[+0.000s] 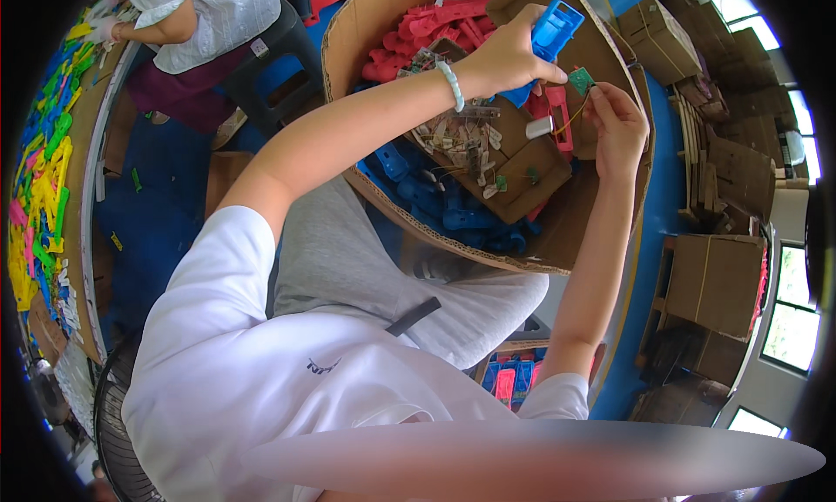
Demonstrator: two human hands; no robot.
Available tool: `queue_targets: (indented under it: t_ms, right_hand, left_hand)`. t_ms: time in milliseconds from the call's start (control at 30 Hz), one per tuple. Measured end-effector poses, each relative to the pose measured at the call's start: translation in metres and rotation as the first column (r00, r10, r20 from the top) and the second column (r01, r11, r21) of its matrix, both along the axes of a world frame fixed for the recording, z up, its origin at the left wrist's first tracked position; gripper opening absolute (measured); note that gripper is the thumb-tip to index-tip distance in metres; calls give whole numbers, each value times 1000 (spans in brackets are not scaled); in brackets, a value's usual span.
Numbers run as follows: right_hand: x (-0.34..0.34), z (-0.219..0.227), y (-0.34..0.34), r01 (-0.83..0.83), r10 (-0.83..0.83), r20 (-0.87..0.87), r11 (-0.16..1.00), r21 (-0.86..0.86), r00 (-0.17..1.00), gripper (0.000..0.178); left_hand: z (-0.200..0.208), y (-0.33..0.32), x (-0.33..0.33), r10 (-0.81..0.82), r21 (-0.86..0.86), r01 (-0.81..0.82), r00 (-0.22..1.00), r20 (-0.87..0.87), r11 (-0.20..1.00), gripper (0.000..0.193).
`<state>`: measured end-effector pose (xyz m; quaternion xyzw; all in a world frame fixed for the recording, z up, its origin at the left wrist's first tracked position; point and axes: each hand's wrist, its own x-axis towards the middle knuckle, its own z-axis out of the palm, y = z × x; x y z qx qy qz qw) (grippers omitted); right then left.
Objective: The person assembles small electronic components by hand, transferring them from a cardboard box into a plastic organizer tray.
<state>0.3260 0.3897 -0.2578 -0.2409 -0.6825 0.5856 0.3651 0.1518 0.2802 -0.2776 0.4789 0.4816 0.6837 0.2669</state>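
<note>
My left hand [514,60], with a pale beaded bracelet at the wrist, grips a blue plastic casing [556,30] over the far side of a large cardboard box. Close by, my right hand [620,129] pinches a small green circuit board [581,80] between thumb and fingertips. Thin yellow wire runs down from the board. Near that wire hangs a whitish block-shaped part [539,128]; how they join is too small to tell. Below both hands, a cardboard tray [535,185] holds small white parts, wires and boards.
The large box [344,36] contains red plastic casings [435,23] and blue casings [461,213]. At left, a person [222,23] sits beside a table heaped with coloured plastic pieces [52,180]. Cartons [714,280] stand along the right. More red and blue casings [514,378] lie near my right elbow.
</note>
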Motion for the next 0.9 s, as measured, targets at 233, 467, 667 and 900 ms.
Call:
queue_targets:
  t_ms: [233,467,667,900]
  right_hand:
    - [-15,-6,1,-154,158,52,986,-68,986,15]
    - [-52,-36,-25,-138,136,-24,981,-137,990,19]
    - [-56,-45,-25,30,-39,-68,992,-123,997,21]
    - [-48,-40,-25,-20,-25,-174,967,-253,985,20]
  left_hand:
    - [-14,13,-26,-169,-17,243,721,672,970,38]
    - [-30,29,-18,-137,150,65,827,545,987,34]
    - [-40,24,-19,-87,90,50,877,473,995,25]
    - [-35,10,-7,-65,267,-49,914,400,962,23]
